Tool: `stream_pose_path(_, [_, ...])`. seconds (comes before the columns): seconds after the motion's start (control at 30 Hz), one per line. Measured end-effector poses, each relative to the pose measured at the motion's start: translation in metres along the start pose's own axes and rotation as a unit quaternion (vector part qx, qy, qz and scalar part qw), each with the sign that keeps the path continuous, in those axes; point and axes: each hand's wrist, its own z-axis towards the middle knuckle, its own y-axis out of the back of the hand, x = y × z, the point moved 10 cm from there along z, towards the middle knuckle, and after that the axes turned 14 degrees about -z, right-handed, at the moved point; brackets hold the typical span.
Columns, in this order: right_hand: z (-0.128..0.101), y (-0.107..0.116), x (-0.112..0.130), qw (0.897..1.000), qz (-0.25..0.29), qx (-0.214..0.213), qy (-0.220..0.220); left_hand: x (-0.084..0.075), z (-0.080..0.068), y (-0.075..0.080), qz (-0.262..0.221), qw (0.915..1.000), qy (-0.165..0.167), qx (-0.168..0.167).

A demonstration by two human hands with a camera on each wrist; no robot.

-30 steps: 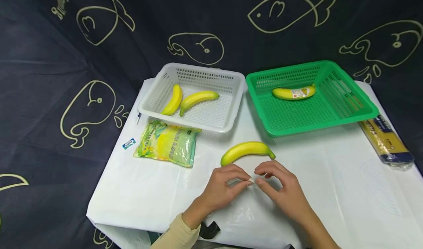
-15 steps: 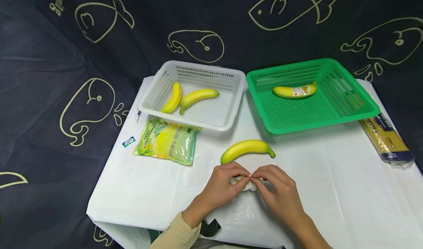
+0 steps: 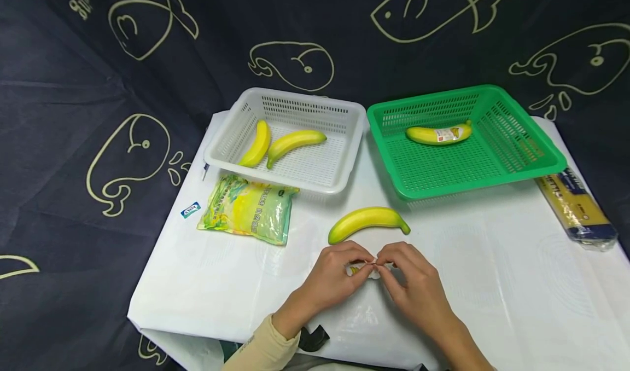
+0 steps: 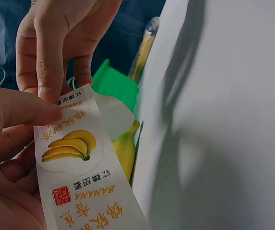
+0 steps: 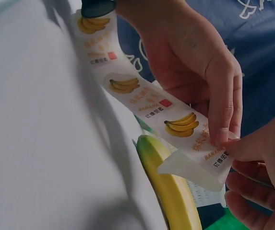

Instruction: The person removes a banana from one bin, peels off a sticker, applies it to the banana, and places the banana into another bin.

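Over the near part of the table, my left hand (image 3: 327,275) pinches a strip of banana label stickers (image 4: 87,163). Both wrist views show banana pictures and lettering along it, and a bare piece of white backing (image 5: 187,170) folds away at one end. Thumb and forefinger of my right hand (image 3: 415,280) pinch that same end, touching the left fingertips. Just beyond the hands lies a yellow banana (image 3: 366,223) with a green tip and no label in sight. Fingers hide much of the strip in the head view.
Two bananas lie in a white basket (image 3: 348,157) at the back. A green basket (image 3: 472,185) beside it holds a labelled banana (image 3: 438,134). A yellow-green packet (image 3: 248,209) and a small card (image 3: 190,209) sit left; a gold-and-blue package (image 3: 576,209) lies right.
My right hand has closed the small gap to the left hand, and its fingers now pinch the strip's end. Part of the strip now shows below the fingers. The bananas have stayed put.
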Motion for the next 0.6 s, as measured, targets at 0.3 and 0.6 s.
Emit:
stream_pose_path(0.3, [-0.0041,-0.0048,0.0007,0.999,-0.042,0.014,0.01,-0.0005,-0.0001,-0.0002,0.036,0.9993,-0.005,-0.01])
stream_pose_path(0.6, [-0.0049,-0.0042,0.005,0.999,-0.03,0.005,0.034,-0.0034,0.0008,0.0009,0.036,0.9992,-0.007,-0.019])
